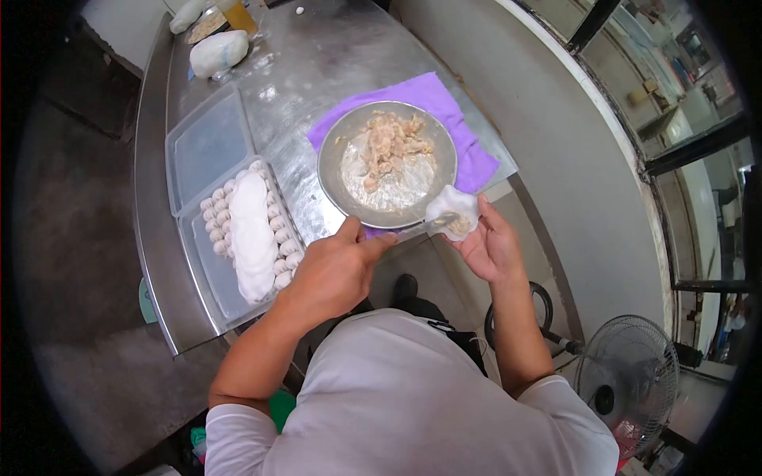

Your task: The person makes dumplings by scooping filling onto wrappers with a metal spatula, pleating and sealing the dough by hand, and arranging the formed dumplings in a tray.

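My left hand [340, 266] is closed around the handle of a metal spoon [413, 232], whose tip rests on a round white dumpling wrapper [446, 203]. That wrapper lies on the fingers of my right hand [494, 246], which supports it from below, with a small heap of pale filling [459, 226] on it. Just beyond both hands, a steel bowl [327, 170] holds more minced filling [389, 147]. To the left, a plastic container [208, 278] contains rows of folded dumplings [282, 236] and a long stack of white wrappers [252, 238].
Under the bowl is a purple cloth [468, 151] on the steel table [305, 59]. A clear lid [208, 131] adjoins the container. White plastic-wrapped bundle [218, 54] and yellow bottle [238, 16] stand at the far left. A fan [627, 381] is at my right, by the wall [548, 135].
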Motion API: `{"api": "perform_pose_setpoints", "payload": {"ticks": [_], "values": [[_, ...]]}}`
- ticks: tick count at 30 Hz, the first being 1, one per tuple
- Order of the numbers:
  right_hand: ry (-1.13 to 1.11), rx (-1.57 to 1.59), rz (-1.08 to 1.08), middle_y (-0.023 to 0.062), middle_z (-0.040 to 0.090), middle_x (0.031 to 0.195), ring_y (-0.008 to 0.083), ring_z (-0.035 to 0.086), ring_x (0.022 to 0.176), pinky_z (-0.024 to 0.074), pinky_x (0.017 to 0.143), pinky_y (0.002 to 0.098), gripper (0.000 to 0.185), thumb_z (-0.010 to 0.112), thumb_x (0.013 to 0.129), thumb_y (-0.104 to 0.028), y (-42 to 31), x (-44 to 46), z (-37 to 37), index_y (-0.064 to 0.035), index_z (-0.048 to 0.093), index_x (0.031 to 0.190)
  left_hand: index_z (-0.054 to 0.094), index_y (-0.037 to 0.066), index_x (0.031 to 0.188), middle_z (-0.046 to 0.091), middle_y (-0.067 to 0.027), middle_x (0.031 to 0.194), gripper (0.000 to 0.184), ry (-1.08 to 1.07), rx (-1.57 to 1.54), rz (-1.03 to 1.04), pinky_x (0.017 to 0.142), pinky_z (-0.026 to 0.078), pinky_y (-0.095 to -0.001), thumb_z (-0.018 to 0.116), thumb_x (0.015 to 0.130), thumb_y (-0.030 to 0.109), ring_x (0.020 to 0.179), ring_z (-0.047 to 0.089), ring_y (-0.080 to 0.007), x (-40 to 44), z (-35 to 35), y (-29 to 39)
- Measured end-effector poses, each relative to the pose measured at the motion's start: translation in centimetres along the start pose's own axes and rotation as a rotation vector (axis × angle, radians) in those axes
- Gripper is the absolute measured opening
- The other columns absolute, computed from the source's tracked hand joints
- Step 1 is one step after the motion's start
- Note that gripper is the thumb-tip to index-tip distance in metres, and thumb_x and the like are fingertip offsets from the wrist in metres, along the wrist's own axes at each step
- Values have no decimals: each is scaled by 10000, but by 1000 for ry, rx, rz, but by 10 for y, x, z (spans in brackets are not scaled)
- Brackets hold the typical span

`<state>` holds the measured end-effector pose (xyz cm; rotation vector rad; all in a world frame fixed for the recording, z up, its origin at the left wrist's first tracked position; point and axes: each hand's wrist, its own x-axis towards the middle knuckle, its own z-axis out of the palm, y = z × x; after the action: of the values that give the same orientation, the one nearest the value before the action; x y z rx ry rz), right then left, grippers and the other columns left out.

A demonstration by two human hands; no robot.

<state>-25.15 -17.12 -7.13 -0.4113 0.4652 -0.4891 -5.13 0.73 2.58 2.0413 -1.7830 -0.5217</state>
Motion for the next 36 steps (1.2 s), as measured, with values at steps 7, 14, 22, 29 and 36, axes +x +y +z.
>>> {"api": "perform_pose_setpoints", "payload": {"ticks": [7, 14, 22, 29, 36], "values": [[92, -242, -82, 229, 564, 1378, 339, 604, 1240, 509, 1054, 485, 488, 471, 1077, -238, 7, 4, 0, 94, 406, 1429, 710, 91, 1233, 585, -176, 945, 369, 61, 84, -172, 729, 526, -459, 603, 889, 13, 788, 638, -371, -3, -1, -21], [-41, -107, 43, 201, 617, 1312, 306, 621, 1223, 518, 1026, 482, 394, 535, 1034, -130, 11, 5, 40, 88, 496, 1360, 639, 31, 1314, 588, -188, 1160, 379, 107, 354, -337, 884, 529, -446, 605, 949, 128, 1024, 636, -342, 22, 37, -55], [-136, -651, -4, 142, 585, 1267, 294, 594, 1186, 490, 1021, 353, 453, 586, 909, 28, 51, 15, 92, 30, 511, 1356, 614, 16, 1164, 680, -92, 1127, 221, 231, -1711, -559, 844, 579, -336, 604, 1027, 189, 962, 681, -170, 3, 51, -49], [-431, -1227, -435, 112, 477, 1150, 200, 447, 1214, 446, 958, 308, 435, 581, 849, 84, 74, -3, 118, 58, 533, 1280, 565, -13, 1251, 677, -132, 1121, 296, 273, -1938, -552, 867, 588, -338, 579, 956, 4, 975, 691, -205, -57, 12, -52], [-533, -845, -251, 110, 503, 1237, 166, 532, 1140, 445, 981, 298, 499, 621, 890, 82, 108, -45, 187, 27, 462, 1360, 534, -11, 1356, 664, -96, 1234, 627, 493, -1890, -77, 968, 553, -356, 812, 795, -31, 1122, 664, -189, -123, 7, -31]]}}
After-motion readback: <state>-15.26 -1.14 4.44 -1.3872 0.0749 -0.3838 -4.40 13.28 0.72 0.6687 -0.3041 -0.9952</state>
